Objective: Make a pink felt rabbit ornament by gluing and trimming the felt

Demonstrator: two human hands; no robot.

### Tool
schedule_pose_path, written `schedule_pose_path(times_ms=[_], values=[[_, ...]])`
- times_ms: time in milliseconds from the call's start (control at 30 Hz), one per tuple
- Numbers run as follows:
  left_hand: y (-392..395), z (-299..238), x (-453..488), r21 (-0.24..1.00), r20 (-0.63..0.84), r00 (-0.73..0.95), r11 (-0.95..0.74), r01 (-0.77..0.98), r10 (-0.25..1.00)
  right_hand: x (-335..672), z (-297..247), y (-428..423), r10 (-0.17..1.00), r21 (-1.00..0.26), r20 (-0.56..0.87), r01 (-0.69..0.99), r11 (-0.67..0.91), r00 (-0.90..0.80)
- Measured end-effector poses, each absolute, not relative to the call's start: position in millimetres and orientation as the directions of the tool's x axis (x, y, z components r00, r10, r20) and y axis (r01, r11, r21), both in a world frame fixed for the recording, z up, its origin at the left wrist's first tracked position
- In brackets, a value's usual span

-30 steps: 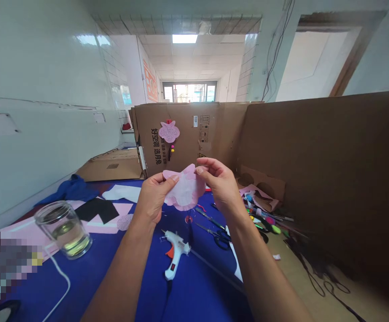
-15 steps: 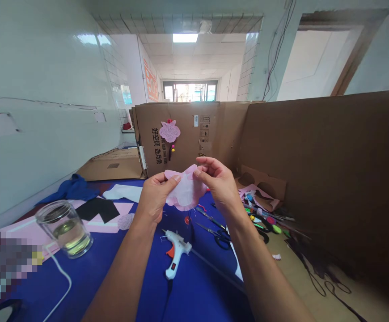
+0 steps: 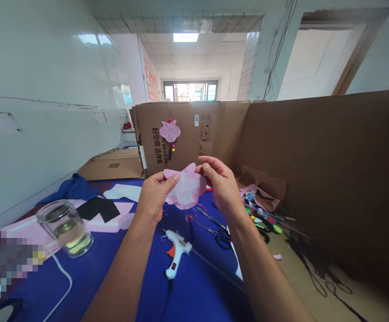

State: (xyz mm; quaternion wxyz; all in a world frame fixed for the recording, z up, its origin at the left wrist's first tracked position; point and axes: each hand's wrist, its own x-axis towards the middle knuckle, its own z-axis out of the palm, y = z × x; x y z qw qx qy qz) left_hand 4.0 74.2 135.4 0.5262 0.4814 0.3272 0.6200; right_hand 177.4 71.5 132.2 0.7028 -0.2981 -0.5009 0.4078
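Note:
A pink scalloped cutout (image 3: 186, 190) with a whitish middle and pointed tips on top is held up above the blue table. My left hand (image 3: 156, 194) pinches its left side, thumb on the front face. At the upper right edge, my right hand (image 3: 219, 179) has its fingers curled against the cutout, the thumb raised off the front face; the exact contact is partly hidden. Thin dark strands and a small red round piece (image 3: 189, 218) show beneath the cutout. A white glue gun (image 3: 178, 252) with an orange trigger lies below, between my forearms.
Scissors (image 3: 223, 239) and a pile of craft bits (image 3: 261, 214) lie at right. A glass of pale liquid (image 3: 69, 235) stands at left near pink and black sheets (image 3: 100, 209). A similar pink ornament (image 3: 170, 132) hangs on the cardboard wall (image 3: 188, 152) ahead.
My right thumb has lifted off the cutout's front face and drawn up and right, uncovering its right edge. My left hand keeps its pinch.

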Motion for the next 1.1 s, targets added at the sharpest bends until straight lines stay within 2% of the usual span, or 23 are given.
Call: schedule_pose_path(times_ms=[467, 800, 1100], values=[[76.9, 133.6, 3.2, 0.907, 0.264, 0.016, -0.243, -0.343, 0.964, 187.0, 134.2, 72.8, 0.892, -0.828, 0.395, -0.335, 0.45, 0.222], [75.3, 133.4, 5.5, 0.903, 0.27, -0.004, -0.255, -0.347, 0.963, 215.7, 143.3, 68.2, 0.833, -0.769, 0.445, -0.337, 0.544, 0.33], [74.5, 132.2, 9.6, 0.897, 0.251, -0.034, -0.246, -0.369, 0.967, 233.8, 146.4, 66.1, 0.815, -0.738, 0.459, -0.359, 0.571, 0.353]])
